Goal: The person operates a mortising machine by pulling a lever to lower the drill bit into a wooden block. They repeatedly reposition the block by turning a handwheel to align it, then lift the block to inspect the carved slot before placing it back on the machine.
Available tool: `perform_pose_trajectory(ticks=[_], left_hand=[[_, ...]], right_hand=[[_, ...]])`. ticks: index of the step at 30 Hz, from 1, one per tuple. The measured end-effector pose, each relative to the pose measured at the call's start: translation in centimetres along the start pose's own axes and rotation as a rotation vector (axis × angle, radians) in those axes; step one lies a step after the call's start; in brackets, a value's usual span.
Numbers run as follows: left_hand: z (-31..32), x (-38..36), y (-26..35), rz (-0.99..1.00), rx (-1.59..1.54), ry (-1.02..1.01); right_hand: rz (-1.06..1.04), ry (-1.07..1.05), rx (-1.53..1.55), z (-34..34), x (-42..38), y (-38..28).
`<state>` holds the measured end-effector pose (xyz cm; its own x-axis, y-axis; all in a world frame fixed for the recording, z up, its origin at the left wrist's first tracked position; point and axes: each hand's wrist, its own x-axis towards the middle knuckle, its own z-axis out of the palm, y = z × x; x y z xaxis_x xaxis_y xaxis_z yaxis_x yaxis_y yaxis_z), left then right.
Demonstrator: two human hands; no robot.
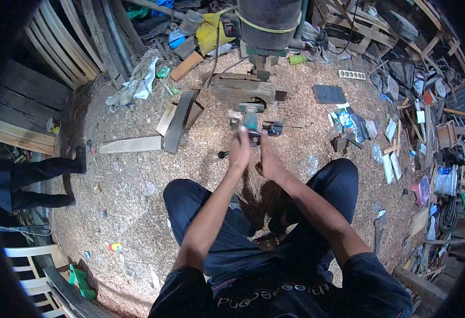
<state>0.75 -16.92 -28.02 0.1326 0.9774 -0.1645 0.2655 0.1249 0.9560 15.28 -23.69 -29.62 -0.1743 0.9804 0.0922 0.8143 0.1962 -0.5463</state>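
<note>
Between my two hands, at the middle of the head view, is a green power tool (pixel 251 121) with dark parts. My left hand (pixel 239 150) lies along its left near side, fingers pointing forward and close together. On the right near side is my right hand (pixel 271 158), its fingers stretched forward and the thumb low. Whether either palm presses on the tool is hidden. A black knob (pixel 223 155) sticks out left of my left hand. Just beyond the tool lies a weathered wooden block (pixel 243 89) on the shavings.
Wood pieces (pixel 177 122) lie front left, and a dark flat slab (pixel 329 94) front right. A big dark cylinder (pixel 269 24) stands ahead. Another person's legs (pixel 47 177) show at the left. Scrap and plastic line the right side. Shavings cover the ground (pixel 132 185).
</note>
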Motion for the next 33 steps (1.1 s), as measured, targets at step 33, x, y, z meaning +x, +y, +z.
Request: perform_pose_trajectory(ticks=[33], left_hand=[[-2.3,-0.2,4.4,-0.084,0.102,-0.09]], right_hand=[[0.468,-0.333,0.187,-3.5,1.9,-3.0]])
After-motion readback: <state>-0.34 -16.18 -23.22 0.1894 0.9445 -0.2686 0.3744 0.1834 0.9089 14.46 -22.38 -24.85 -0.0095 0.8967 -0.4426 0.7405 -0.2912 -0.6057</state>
